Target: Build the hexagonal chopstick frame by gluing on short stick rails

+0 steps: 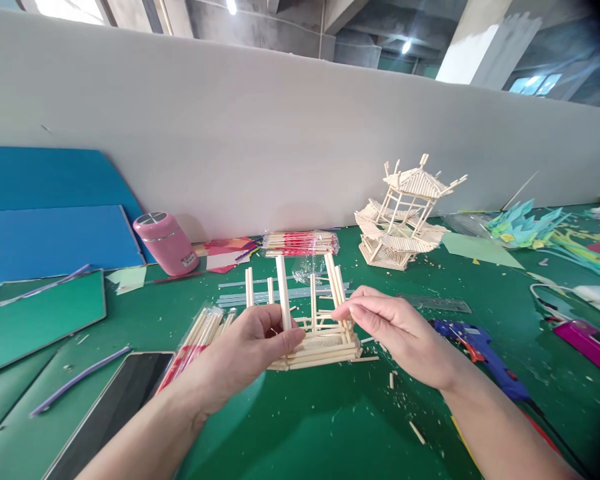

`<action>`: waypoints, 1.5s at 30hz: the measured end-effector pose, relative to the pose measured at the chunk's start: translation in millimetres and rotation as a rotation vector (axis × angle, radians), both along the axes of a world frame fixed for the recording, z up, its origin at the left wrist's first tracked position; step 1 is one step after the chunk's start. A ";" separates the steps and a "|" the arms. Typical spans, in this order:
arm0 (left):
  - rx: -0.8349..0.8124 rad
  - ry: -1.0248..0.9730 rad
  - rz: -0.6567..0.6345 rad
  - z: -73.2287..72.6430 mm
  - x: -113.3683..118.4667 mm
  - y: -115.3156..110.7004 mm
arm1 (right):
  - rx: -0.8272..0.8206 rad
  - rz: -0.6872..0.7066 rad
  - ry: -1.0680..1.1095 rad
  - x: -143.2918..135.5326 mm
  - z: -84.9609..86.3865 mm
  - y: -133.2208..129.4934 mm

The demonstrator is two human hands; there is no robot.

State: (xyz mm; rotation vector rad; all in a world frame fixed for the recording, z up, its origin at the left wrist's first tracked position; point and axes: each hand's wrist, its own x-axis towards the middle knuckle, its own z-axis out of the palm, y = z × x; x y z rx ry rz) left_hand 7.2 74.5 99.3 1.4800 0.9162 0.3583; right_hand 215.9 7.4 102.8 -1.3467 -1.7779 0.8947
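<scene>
A small frame of pale wooden sticks (325,353) with upright posts is held just above or on the green table, in the middle of the view. My left hand (253,347) is closed round its left front post (283,287), thumb in front. At the right front post (339,287), my right hand (395,327) pinches with thumb and forefinger, the other fingers folded together. The fingertips hide whether a separate piece is between them. Farther back stands a larger pagoda-shaped model (405,213) of the same sticks.
A blue glue gun (485,353) lies right of my right hand. Bagged sticks (300,243) and clear glue sticks (280,295) lie behind the frame. To the left are a dark phone-like slab (115,407), a pink canister (166,243) and coloured boards (55,240). Scraps dot the green table (300,433).
</scene>
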 end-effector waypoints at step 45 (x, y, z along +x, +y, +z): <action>0.547 0.064 0.247 -77.5 -20.8 -155.9 | -0.492 -0.237 0.664 -5.9 -69.2 -120.6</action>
